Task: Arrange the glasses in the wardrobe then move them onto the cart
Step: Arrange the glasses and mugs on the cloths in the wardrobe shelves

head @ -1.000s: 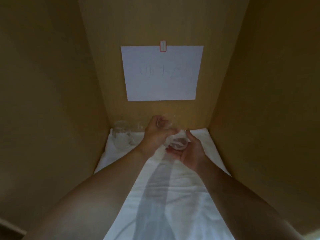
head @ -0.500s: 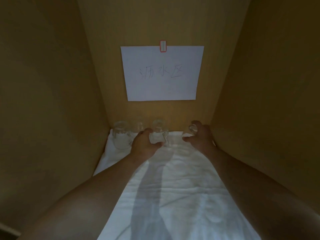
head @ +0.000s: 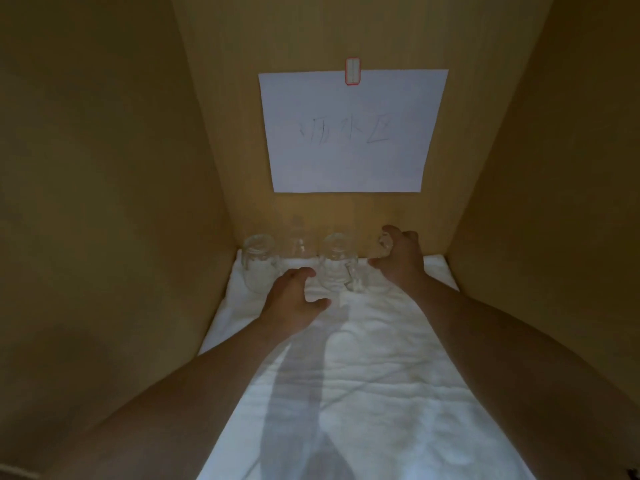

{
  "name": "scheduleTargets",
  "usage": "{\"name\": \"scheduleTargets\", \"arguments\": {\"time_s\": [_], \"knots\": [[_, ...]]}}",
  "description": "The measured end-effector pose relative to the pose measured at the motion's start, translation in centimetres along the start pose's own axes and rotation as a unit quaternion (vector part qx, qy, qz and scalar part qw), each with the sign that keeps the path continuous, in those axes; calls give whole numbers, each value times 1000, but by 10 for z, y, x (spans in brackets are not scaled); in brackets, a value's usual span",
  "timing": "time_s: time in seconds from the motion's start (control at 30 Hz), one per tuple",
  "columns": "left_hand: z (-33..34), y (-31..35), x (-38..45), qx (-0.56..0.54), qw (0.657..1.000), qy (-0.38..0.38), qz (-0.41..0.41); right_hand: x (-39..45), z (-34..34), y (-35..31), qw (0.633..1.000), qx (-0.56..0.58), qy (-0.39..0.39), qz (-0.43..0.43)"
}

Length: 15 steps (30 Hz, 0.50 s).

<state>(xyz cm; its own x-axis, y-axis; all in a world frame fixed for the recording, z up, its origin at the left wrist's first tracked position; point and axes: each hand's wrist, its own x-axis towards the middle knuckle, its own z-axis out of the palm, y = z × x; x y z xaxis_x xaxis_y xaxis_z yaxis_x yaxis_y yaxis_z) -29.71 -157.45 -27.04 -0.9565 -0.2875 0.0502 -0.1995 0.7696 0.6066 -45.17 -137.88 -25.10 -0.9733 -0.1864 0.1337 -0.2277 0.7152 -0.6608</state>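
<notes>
Several clear glasses stand in a row on a white cloth (head: pixel 381 375) at the back of the wardrobe compartment: a left glass (head: pixel 258 263), a second glass (head: pixel 296 249) behind it, and a handled glass (head: pixel 337 268) in the middle. My right hand (head: pixel 401 261) curls its fingers and thumb round the rightmost glass (head: pixel 383 242), which it mostly hides. My left hand (head: pixel 294 299) hovers over the cloth just in front of the left and middle glasses, fingers relaxed and apart, holding nothing.
The compartment has brown side walls close on the left (head: pixel 138 202) and right (head: pixel 554 202). A white paper sheet (head: pixel 351 133) with handwriting hangs on the back wall above the glasses. The cloth covers the shelf floor toward me.
My left hand has let go of the handled middle glass and drawn back toward me. My right hand has stayed at the rightmost glass near the back wall.
</notes>
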Motion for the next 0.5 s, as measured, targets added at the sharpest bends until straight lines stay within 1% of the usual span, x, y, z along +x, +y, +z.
{"name": "scheduleTargets", "arguments": {"time_s": [0.17, 0.4, 0.5], "knots": [[2, -4, -2, 15, 1000, -2, -4, 10, 4, -8, 1000, 1, -3, 15], [2, -7, -4, 23, 1000, -14, 0, 8, 11, -14, 999, -32, -24, -12], [2, -7, -3, 26, 999, -20, 5, 3, 9, -16, 999, -19, -26, 3]]}}
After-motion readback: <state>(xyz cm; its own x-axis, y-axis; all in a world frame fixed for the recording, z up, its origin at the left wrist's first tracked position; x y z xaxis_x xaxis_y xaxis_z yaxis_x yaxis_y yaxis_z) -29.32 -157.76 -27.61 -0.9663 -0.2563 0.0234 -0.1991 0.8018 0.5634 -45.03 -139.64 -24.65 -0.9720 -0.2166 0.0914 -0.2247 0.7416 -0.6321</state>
